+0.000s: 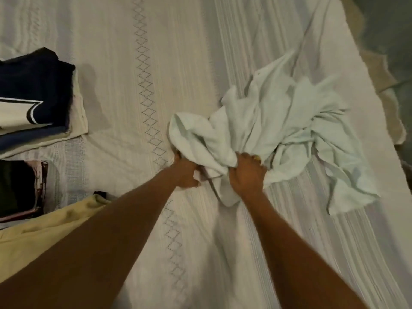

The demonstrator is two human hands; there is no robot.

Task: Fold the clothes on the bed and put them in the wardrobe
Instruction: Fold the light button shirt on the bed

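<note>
We have the pale crumpled garment (278, 121) bunched on the right half of the bed (178, 63), not far from its edge, and both our hands are closed on the part of it nearest us. Our left hand (186, 172) has its fingers curled into a fold at the garment's left end, low against the bedspread. Our right hand (247, 175) is a fist round a thick gather of cloth just beside it, knuckles up. We judge that we grip at two points close together because a heap like this cannot be folded until it is shaken out or pulled flat, and two holds let us draw it towards the open middle of the bed. What kind of garment it is we cannot tell. At the left, well apart from the heap, lie a folded navy stack (33, 90) with a white panel, a dark folded piece (17, 188) nearer us, and a yellow cloth (44, 233) partly under our left forearm. We take it the folded pieces are set aside there to leave room for folding and to go to the wardrobe together; the wardrobe is not in view.
</note>
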